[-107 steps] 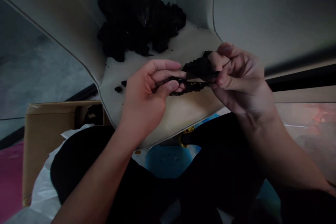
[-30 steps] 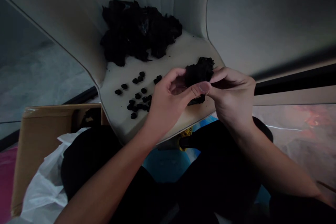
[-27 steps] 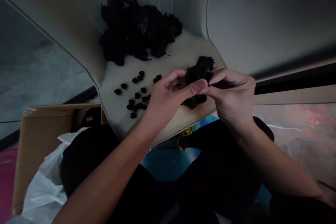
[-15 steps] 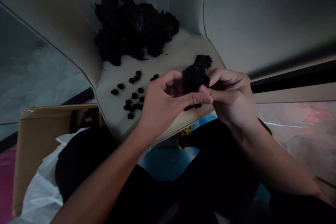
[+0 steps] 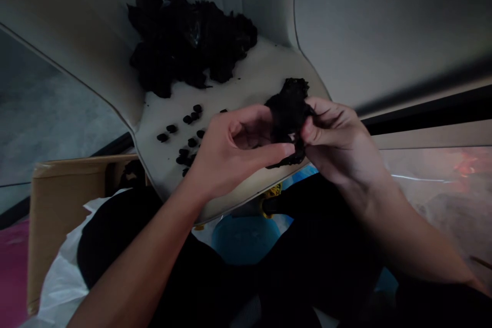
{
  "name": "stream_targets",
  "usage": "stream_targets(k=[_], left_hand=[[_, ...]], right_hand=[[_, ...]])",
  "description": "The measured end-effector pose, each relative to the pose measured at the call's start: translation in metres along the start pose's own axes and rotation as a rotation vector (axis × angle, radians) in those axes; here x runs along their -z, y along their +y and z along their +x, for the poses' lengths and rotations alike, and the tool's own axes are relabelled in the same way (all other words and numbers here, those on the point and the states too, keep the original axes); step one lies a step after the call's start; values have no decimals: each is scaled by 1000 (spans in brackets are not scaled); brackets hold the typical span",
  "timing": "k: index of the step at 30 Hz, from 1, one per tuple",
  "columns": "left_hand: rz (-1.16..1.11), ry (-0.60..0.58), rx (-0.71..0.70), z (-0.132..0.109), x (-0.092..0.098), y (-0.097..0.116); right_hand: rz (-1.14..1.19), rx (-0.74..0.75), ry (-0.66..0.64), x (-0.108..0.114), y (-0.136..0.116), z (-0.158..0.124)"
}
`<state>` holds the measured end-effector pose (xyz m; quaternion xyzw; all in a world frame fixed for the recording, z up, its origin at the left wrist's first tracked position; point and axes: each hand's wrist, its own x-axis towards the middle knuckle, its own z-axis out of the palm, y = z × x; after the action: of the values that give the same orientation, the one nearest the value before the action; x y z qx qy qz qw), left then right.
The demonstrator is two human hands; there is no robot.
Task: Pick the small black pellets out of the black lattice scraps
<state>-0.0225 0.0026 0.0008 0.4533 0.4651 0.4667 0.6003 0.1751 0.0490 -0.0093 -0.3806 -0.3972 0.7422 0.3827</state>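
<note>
A ragged, crumpled black piece [image 5: 289, 107], of a material I cannot make out, is held between both hands above the seat of a pale chair [image 5: 238, 95]. My right hand [image 5: 338, 136] pinches its right side between thumb and bent fingers. My left hand [image 5: 230, 146] curves around its left side, thumb against the lower part and fingertips hidden behind it. Several small black pellet-like bits [image 5: 171, 128] lie scattered on the seat to the left, some covered by my left hand. Behind them sits a large heap of similar ragged black pieces [image 5: 192, 41] against the backrest.
An open cardboard box [image 5: 65, 205] stands at the left, with white sheeting [image 5: 63, 271] beside my leg. Below the seat's front edge are a blue container [image 5: 246, 241] and a yellow-and-black object [image 5: 271, 197]. A pale padded surface [image 5: 384, 31] rises at the right.
My left thumb has drawn back from my right thumb and the left hand has shifted slightly left, opening wider. More of the black piece shows. The view has shifted a little.
</note>
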Motion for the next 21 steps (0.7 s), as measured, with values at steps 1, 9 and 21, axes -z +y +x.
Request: stream_targets(k=[1, 9, 21], left_hand=[[-19, -22, 13, 0, 1, 1], [-166, 12, 45, 2, -1, -8], [660, 354, -349, -14, -2, 3]], right_hand=[[-6, 24, -13, 3, -1, 1], [26, 27, -160, 12, -2, 9], [96, 95, -159, 3, 1, 13]])
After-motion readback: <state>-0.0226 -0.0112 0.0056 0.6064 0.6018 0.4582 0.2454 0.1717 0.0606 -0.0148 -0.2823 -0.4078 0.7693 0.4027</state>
